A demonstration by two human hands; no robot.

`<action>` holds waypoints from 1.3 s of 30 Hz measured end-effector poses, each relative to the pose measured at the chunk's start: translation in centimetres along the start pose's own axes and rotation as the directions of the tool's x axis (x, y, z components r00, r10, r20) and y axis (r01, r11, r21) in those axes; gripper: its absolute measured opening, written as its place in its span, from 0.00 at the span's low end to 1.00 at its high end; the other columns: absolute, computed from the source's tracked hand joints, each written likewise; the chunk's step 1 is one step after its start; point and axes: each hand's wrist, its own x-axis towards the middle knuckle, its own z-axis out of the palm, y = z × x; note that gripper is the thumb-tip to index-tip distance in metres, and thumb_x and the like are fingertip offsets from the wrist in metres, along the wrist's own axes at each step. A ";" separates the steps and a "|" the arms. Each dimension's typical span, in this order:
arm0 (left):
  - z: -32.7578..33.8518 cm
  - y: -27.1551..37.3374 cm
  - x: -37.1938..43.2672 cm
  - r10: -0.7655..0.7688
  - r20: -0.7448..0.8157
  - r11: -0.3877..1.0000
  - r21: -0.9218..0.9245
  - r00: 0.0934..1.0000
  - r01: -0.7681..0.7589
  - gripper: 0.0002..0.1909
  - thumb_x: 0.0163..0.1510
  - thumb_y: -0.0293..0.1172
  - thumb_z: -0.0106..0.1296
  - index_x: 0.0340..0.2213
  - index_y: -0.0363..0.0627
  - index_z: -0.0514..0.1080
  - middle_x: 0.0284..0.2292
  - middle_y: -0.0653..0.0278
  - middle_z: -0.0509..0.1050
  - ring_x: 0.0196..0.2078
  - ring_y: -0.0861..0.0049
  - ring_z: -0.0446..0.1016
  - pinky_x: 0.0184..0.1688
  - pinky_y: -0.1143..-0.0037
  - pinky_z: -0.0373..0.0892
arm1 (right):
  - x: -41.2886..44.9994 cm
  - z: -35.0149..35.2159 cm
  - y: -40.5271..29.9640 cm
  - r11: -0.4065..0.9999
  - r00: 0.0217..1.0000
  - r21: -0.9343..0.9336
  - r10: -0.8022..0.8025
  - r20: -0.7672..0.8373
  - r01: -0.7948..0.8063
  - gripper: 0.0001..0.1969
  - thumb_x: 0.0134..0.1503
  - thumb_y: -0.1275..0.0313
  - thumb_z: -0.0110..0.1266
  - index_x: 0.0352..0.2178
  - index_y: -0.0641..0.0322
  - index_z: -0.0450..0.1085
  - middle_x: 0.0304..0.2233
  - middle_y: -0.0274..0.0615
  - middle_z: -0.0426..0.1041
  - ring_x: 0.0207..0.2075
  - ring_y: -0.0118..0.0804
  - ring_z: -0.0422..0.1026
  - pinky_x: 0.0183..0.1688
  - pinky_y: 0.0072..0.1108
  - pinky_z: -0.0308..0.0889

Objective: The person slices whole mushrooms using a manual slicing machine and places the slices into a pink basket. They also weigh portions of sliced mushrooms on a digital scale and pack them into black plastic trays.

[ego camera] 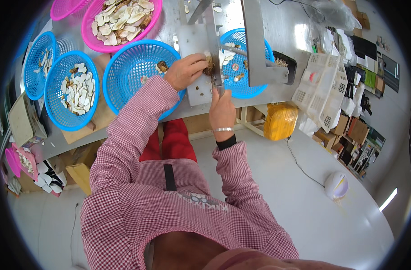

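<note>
My left hand holds a brown knobbly root-like piece on a white cutting board, against a long metal blade. My right hand is closed around the grip at the blade's near end. Right of the blade, partly behind a metal frame, a blue plastic basket holds pale slices and brown bits. Left of the board, a larger blue basket holds a brown piece and a small bit.
A pink basket heaped with slices stands at the back left. Two blue baskets with pale slices stand at the left. A white plastic crate is at the right. A yellow taped stool seat stands below the table edge.
</note>
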 end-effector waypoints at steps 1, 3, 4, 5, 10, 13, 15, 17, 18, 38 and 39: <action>0.1 0.0 -0.3 -0.004 0.003 1.000 0.000 1.000 0.004 0.13 0.45 0.21 0.54 0.36 0.42 0.70 0.40 0.60 0.70 0.41 0.63 0.72 0.40 0.72 0.71 | -0.3 -1.0 -0.5 1.000 1.000 -0.019 -0.004 0.021 0.005 0.18 0.61 0.56 0.42 0.32 0.64 0.59 0.20 0.61 0.71 0.24 0.63 0.71 0.26 0.46 0.65; 0.2 0.5 -0.3 -0.034 0.004 0.999 0.013 0.999 0.034 0.12 0.45 0.21 0.54 0.35 0.42 0.70 0.40 0.60 0.70 0.40 0.64 0.73 0.39 0.73 0.71 | -1.4 -4.2 -1.5 0.998 0.998 -0.059 -0.008 0.059 0.012 0.19 0.61 0.56 0.42 0.32 0.64 0.59 0.20 0.61 0.71 0.24 0.63 0.71 0.26 0.46 0.65; 0.2 0.7 -0.1 -0.046 0.004 0.999 0.018 0.999 0.046 0.12 0.45 0.21 0.54 0.35 0.42 0.70 0.40 0.61 0.71 0.40 0.64 0.73 0.39 0.73 0.71 | -1.6 -4.0 -1.3 0.998 0.999 -0.069 0.002 0.046 0.001 0.19 0.61 0.55 0.43 0.33 0.64 0.59 0.20 0.61 0.71 0.25 0.64 0.71 0.26 0.46 0.65; 0.4 0.7 -0.2 -0.063 -0.016 0.998 0.002 0.998 0.063 0.12 0.45 0.22 0.54 0.34 0.42 0.71 0.39 0.61 0.71 0.40 0.65 0.73 0.39 0.74 0.71 | -1.2 -2.5 -0.7 0.999 1.000 -0.050 -0.003 0.026 0.004 0.19 0.61 0.55 0.43 0.33 0.64 0.59 0.20 0.61 0.71 0.24 0.64 0.71 0.26 0.46 0.65; 0.9 0.5 -0.3 -0.081 -0.090 0.996 -0.031 0.993 0.078 0.10 0.44 0.22 0.54 0.33 0.41 0.71 0.38 0.62 0.71 0.39 0.65 0.73 0.38 0.74 0.71 | -0.3 -1.9 -0.8 0.996 0.998 -0.082 0.035 0.059 -0.030 0.20 0.61 0.55 0.42 0.33 0.65 0.59 0.21 0.62 0.71 0.24 0.64 0.71 0.26 0.46 0.65; 0.9 1.1 -0.3 -0.076 -0.089 0.997 -0.031 0.993 0.074 0.10 0.45 0.22 0.54 0.33 0.41 0.71 0.38 0.61 0.71 0.38 0.65 0.73 0.38 0.74 0.71 | -1.8 -3.9 -1.4 0.994 0.997 -0.098 0.050 0.054 -0.044 0.20 0.61 0.55 0.42 0.33 0.65 0.59 0.21 0.62 0.71 0.24 0.63 0.71 0.26 0.46 0.66; 1.2 1.0 -0.4 -0.101 -0.108 0.993 -0.064 0.989 0.095 0.10 0.45 0.21 0.54 0.33 0.41 0.71 0.38 0.61 0.71 0.38 0.65 0.73 0.38 0.74 0.71 | -0.6 -0.5 -0.1 0.997 1.000 -0.072 0.018 0.006 -0.017 0.20 0.61 0.55 0.42 0.33 0.66 0.59 0.21 0.61 0.71 0.24 0.63 0.71 0.26 0.46 0.65; 1.3 0.7 0.1 -0.108 -0.119 0.993 -0.069 0.987 0.100 0.10 0.45 0.21 0.54 0.33 0.40 0.71 0.38 0.60 0.71 0.38 0.64 0.73 0.38 0.74 0.71 | 0.2 -0.2 0.1 0.998 1.000 -0.059 -0.022 -0.003 0.022 0.20 0.61 0.55 0.42 0.33 0.66 0.59 0.20 0.61 0.71 0.24 0.63 0.71 0.26 0.46 0.65; 1.2 0.8 0.0 -0.114 -0.111 0.992 -0.064 0.987 0.107 0.10 0.45 0.21 0.54 0.32 0.40 0.71 0.38 0.60 0.71 0.38 0.64 0.73 0.37 0.73 0.71 | -0.1 -1.6 -0.2 0.997 0.999 -0.062 -0.037 0.024 0.039 0.20 0.61 0.55 0.42 0.33 0.66 0.59 0.20 0.61 0.71 0.24 0.63 0.71 0.25 0.46 0.65; 1.7 1.0 -0.3 -0.168 -0.179 0.981 -0.122 0.969 0.147 0.09 0.45 0.19 0.54 0.31 0.38 0.70 0.35 0.59 0.72 0.36 0.63 0.74 0.36 0.74 0.71 | -1.6 -4.0 -1.5 0.994 0.999 -0.098 -0.039 0.010 0.040 0.19 0.61 0.57 0.44 0.31 0.67 0.59 0.20 0.64 0.70 0.24 0.65 0.70 0.26 0.46 0.64; 1.7 1.1 -0.4 -0.168 -0.178 0.982 -0.119 0.970 0.148 0.09 0.45 0.19 0.54 0.31 0.38 0.70 0.35 0.59 0.72 0.36 0.63 0.74 0.36 0.74 0.71 | -2.0 -4.3 -1.5 0.993 0.999 -0.109 -0.043 -0.003 0.042 0.19 0.61 0.57 0.44 0.31 0.68 0.59 0.20 0.64 0.70 0.24 0.65 0.70 0.26 0.46 0.64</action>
